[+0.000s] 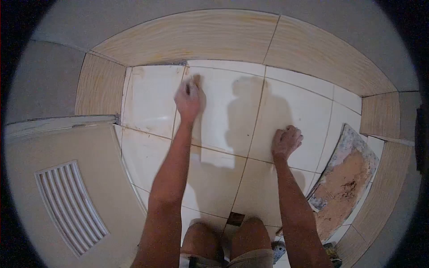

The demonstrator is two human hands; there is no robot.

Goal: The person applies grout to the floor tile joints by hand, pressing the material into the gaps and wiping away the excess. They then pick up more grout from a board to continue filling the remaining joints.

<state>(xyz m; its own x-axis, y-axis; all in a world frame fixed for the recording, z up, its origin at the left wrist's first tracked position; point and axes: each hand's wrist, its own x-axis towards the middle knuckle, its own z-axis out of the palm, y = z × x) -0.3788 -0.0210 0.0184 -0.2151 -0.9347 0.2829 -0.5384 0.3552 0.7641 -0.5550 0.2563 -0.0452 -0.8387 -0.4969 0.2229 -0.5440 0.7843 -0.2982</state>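
My left hand [188,100] reaches across the white floor tiles [219,111] to a grout line near the far wall. Its fingers are closed and slightly blurred; a small brownish piece shows at the fingertips, but its kind cannot be made out. My right hand [287,142] rests on the tiles further right, fingers curled into a fist, with nothing visible in it. Brown grout or dirt lines the joints, and tan smears mark the tiles at the far left.
A mortar-caked board [351,178] with reddish-brown material lies at the right. A door with a louvred vent [71,207] stands at the left. Wood-patterned tiles [201,38] edge the walls. A dark square drain opening [235,219] is near my knees.
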